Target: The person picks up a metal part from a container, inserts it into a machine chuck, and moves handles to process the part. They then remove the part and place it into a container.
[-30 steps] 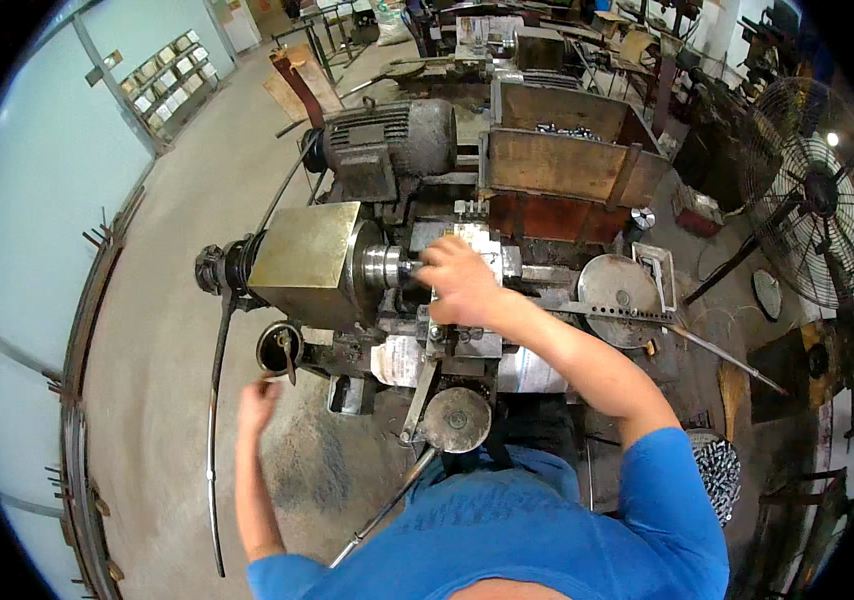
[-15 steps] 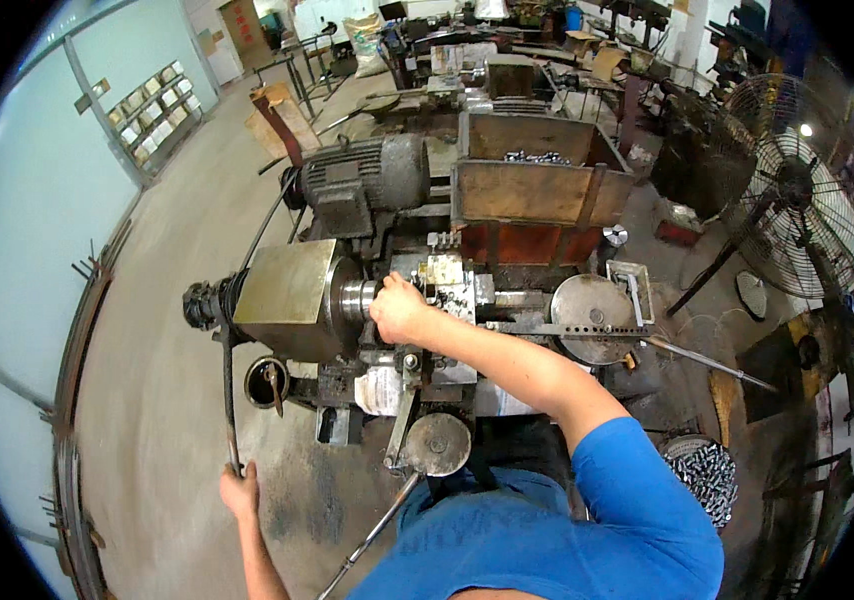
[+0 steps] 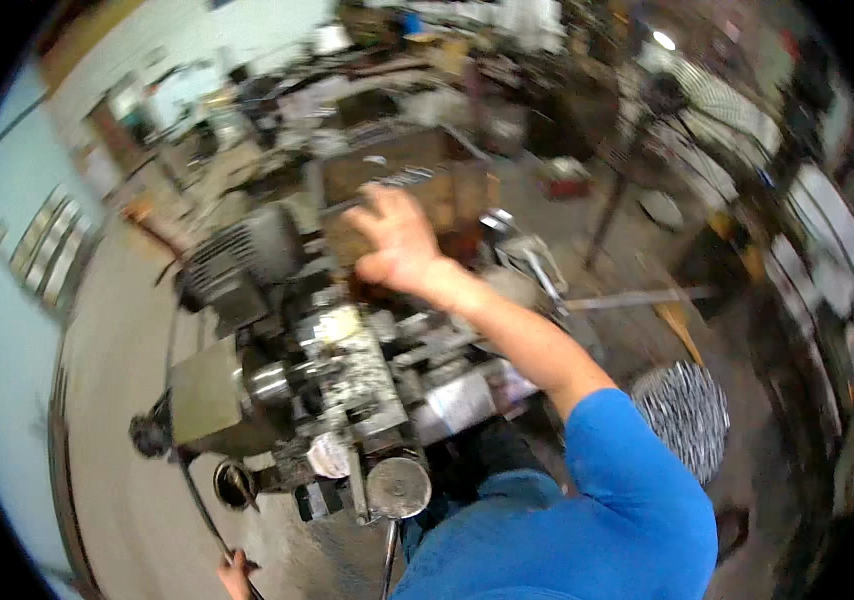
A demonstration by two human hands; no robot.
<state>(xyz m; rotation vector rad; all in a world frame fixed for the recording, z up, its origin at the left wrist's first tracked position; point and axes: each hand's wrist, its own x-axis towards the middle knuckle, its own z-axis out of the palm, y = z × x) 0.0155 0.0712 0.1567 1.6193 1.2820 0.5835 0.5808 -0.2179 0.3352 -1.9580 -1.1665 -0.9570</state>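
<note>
My right hand (image 3: 397, 235) is stretched out over the front of a rusty metal bin (image 3: 462, 200), fingers spread, with nothing seen in its grip. A small shiny piece (image 3: 375, 160) shows just beyond the fingertips, too blurred to name; more metal pieces lie inside the bin. Low on the left, my left hand (image 3: 235, 575) is closed round the end of a long dark lever (image 3: 203, 512), which runs down from the lathe's headstock (image 3: 209, 395). The bright spindle nose (image 3: 269, 382) sits at the headstock's right, beside the oily cross slide (image 3: 352, 370).
An electric motor (image 3: 247, 255) stands behind the headstock. A round steel disc (image 3: 399, 488) is at the machine's front, with a dark pot (image 3: 235, 485) to its left. At right, a basket of small metal parts (image 3: 687, 420) sits on the floor; a blurred fan is farther back.
My right hand has left the spindle, moved away to over the bin, and opened. The view has turned and tilted to the right. My left hand stays on the lever.
</note>
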